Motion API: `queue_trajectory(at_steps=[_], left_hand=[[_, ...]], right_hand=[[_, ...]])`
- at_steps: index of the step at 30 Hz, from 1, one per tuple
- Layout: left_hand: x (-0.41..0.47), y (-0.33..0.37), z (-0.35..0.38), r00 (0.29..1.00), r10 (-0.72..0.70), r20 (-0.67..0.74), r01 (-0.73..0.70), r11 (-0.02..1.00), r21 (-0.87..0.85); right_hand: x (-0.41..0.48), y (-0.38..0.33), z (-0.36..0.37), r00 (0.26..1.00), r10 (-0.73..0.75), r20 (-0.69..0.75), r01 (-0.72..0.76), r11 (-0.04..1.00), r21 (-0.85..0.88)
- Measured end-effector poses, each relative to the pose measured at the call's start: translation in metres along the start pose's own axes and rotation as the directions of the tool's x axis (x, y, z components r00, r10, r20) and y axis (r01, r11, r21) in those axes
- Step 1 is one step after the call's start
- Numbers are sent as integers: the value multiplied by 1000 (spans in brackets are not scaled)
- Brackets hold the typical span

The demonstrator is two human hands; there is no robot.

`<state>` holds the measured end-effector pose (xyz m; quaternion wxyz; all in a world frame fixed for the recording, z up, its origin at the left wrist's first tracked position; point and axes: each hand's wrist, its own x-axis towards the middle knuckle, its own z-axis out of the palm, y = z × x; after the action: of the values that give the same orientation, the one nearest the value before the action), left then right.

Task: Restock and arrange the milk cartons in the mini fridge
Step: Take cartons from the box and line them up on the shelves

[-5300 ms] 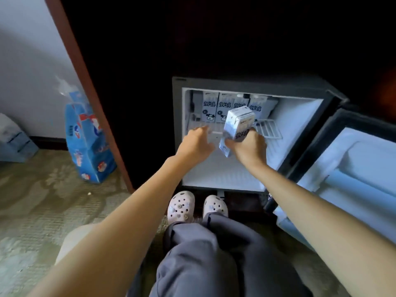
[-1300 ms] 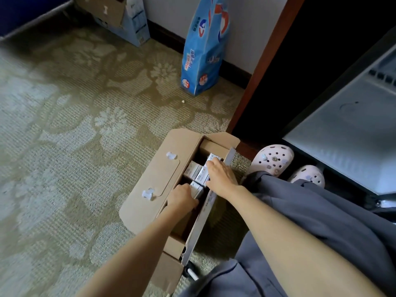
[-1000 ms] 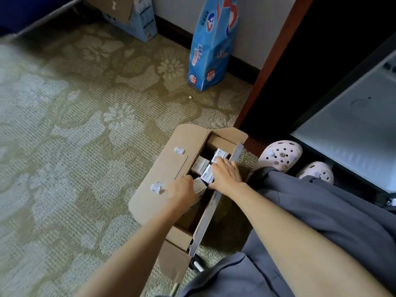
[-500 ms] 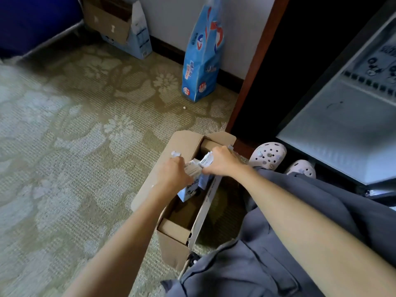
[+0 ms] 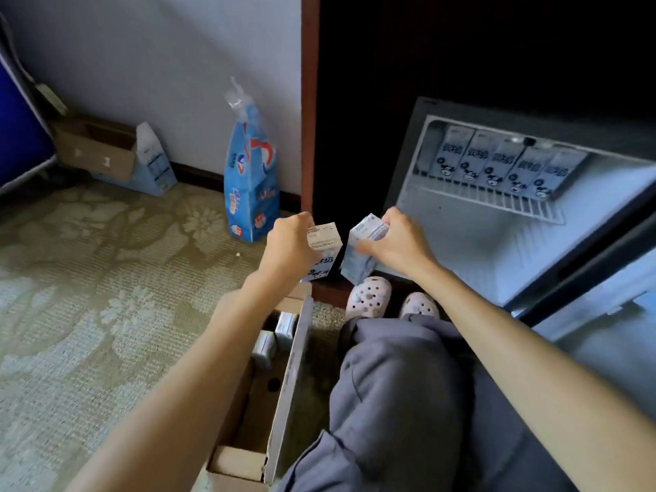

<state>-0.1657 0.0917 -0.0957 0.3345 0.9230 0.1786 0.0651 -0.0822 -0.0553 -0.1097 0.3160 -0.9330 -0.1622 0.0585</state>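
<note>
My left hand [image 5: 287, 246] grips a small white milk carton [image 5: 323, 248] by its top, held in the air above the cardboard box [image 5: 284, 378]. My right hand [image 5: 397, 243] grips a second milk carton [image 5: 362, 252] just beside it. Both cartons hang in front of the open mini fridge [image 5: 497, 221], low and to its left. Several cartons [image 5: 497, 165] with cow faces stand in a row on the fridge's wire shelf [image 5: 497, 204]. A few more cartons [image 5: 277, 335] lie inside the box under my left forearm.
The fridge door [image 5: 603, 314] stands open at the right. My knees and pale clogs [image 5: 369, 296] are in front of the fridge. A blue plastic bag [image 5: 250, 186] leans on the wall, with another open box [image 5: 103, 150] further left on the patterned carpet.
Both hands have lifted one carton each out of the box and carried them up and right towards the fridge. The view has swung from the box to the fridge.
</note>
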Motion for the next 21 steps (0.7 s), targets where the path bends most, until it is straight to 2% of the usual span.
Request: queue_trajectory(at_steps=[4, 10, 18, 21], left_hand=[[27, 37, 28, 992, 99, 75, -99, 995, -2], [72, 77, 94, 974, 141, 177, -141, 990, -13], [144, 93, 196, 950, 138, 279, -143, 990, -3], [170, 93, 233, 942, 124, 311, -128, 992, -9]], right_hand=[[12, 45, -26, 985, 137, -110, -127, 988, 92], [37, 114, -42, 936, 277, -219, -248, 957, 151], [93, 196, -36, 866, 434, -249, -395, 899, 191], [118, 222, -28, 860, 450, -239, -405, 889, 216]])
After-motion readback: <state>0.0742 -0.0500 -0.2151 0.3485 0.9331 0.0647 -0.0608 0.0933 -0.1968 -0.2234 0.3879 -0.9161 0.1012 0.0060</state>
